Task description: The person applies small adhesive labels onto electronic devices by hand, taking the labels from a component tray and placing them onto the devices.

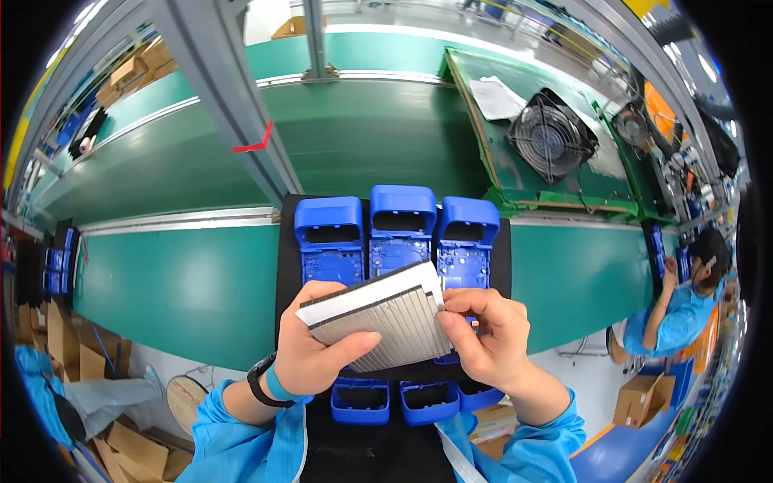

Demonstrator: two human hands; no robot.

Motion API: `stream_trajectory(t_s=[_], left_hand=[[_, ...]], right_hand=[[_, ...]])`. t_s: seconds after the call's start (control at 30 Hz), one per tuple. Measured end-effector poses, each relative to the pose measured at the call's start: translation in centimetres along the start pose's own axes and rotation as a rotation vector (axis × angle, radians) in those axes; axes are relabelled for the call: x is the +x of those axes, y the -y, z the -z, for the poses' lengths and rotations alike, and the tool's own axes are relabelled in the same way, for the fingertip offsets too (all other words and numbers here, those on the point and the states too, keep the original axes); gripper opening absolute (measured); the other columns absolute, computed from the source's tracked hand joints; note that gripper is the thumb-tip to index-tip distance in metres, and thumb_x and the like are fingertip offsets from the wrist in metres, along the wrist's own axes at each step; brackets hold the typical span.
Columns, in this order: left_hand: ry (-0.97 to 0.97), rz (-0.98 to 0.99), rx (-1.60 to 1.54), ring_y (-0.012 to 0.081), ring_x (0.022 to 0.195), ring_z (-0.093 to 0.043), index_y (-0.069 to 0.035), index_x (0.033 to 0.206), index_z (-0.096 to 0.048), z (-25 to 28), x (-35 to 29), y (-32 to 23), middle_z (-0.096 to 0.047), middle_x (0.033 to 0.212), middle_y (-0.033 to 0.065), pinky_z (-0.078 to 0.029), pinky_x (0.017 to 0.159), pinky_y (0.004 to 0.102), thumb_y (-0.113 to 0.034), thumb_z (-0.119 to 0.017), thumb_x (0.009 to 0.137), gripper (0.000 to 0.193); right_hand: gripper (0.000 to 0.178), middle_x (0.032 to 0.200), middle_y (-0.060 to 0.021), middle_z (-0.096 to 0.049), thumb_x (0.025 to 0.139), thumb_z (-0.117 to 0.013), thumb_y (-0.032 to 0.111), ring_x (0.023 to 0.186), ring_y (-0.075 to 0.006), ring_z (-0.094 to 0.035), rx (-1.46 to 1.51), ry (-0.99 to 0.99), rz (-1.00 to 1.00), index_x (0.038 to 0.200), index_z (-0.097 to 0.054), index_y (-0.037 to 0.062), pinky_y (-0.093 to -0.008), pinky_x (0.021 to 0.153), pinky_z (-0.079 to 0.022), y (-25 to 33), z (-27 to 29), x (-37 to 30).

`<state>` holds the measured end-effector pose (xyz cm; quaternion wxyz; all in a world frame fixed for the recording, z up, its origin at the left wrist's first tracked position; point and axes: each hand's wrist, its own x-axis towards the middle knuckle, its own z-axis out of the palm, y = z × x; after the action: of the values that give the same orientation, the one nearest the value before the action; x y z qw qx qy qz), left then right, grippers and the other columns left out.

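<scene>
Grey striped sheets (386,326) with white backing sit clamped in the left hand (318,346), thumb across them; from my remote seat I see the right hand (487,336) pinching their edge. Past the fingertips stand three blue housings (403,241) on black matting (287,249); more blue housings (360,414) lie near the wrists.

Housings (403,198) on mat (502,262), strip sheet (394,318) over them, fan (549,141) on platform (522,72) behind at right
</scene>
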<state>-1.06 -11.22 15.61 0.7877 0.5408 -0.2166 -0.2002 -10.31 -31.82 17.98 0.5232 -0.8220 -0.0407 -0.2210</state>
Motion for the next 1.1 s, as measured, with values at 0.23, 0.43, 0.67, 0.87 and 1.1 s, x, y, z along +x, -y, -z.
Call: stream_trajectory(t_s=[0.23,0.43,0.67,0.87,1.1], left_hand=[[-0.028,-0.21,0.39,0.0143,0.083,-0.065,0.002,0.109,-0.047,0.0,-1.7,0.2,-0.064,0.093,0.0121,-0.053,0.073,0.0276,0.0,-0.077,0.075,0.045],[0.033,-0.409,0.632,0.0189,0.078,-0.07,0.007,0.104,-0.054,-0.8,-1.5,-1.4,-0.068,0.089,0.0188,-0.056,0.066,0.0268,0.002,-0.076,0.076,0.035],[0.033,-0.401,0.585,0.0209,0.078,-0.07,0.01,0.094,-0.061,-0.3,-1.3,-1.8,-0.07,0.088,0.0218,-0.057,0.067,0.0284,0.003,-0.075,0.076,0.024],[-0.017,-0.279,0.569,0.0231,0.075,-0.071,0.008,0.095,-0.063,-0.1,-2.0,-1.9,-0.07,0.089,0.0216,-0.057,0.066,0.0299,0.006,-0.071,0.075,0.021],[-0.005,-0.693,1.061,0.0369,0.083,-0.07,0.005,0.09,-0.065,1.4,-1.2,-1.6,-0.067,0.097,0.0259,-0.057,0.073,0.0359,0.007,-0.071,0.069,0.022]], right_hand=[[0.009,0.099,-0.0192,-0.063,0.083,-0.063,-0.004,0.083,-0.0201,-0.061,0.035,-0.018,0.16,0.092,-0.058,-0.0062,-0.0284,0.071,-0.05,-0.9,-1.0,1.8],[0.008,0.101,-0.0183,-0.062,0.085,-0.062,-0.003,0.083,-0.0176,-0.059,0.194,-0.003,0.125,0.091,-0.058,-0.0063,-0.0272,0.07,-0.05,-1.3,-1.6,2.5],[0.006,0.102,-0.0146,-0.057,0.087,-0.062,-0.001,0.078,-0.0125,-0.055,0.139,-0.013,0.166,0.089,-0.058,-0.0058,-0.0215,0.064,-0.046,-1.6,-2.7,3.3],[0.007,0.097,-0.0153,-0.056,0.086,-0.06,-0.001,0.082,-0.0247,-0.055,0.016,0.071,0.122,0.091,-0.055,-0.0003,-0.0323,0.072,-0.047,-0.8,-2.8,3.3],[0.009,0.105,-0.012,-0.052,0.092,-0.057,0.008,0.087,-0.0123,-0.049,0.28,0.023,-0.063,0.089,-0.053,0.0006,-0.0274,0.078,-0.044,-0.2,-2.2,2.1]])
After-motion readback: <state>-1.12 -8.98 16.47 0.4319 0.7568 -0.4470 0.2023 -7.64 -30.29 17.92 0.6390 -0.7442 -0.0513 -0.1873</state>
